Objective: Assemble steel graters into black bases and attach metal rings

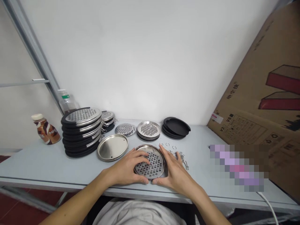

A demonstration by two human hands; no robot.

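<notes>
A round metal grater disc (153, 164) with a raised rim lies at the front of the table. My left hand (131, 167) grips its left side, fingertips resting over the perforated face and thumb at the near rim. From the right, my right hand (173, 170) curves around the rim, thumb near the left thumb. Just beyond the right hand lie several wire clips (185, 162) and small metal rings (167, 144). Plain metal discs with small holes (112, 147) are stacked to the left. Behind are more grater discs (149, 129) and a loose perforated plate (126, 129).
A tall stack of black-edged graters (82, 131) stands left, with a smaller stack (107, 116) behind. Black round holders (175, 127) sit at the back. Two bottles, one brown-labelled (47, 129) and one clear (65, 100), stand far left. A large cardboard box (257, 103) leans right.
</notes>
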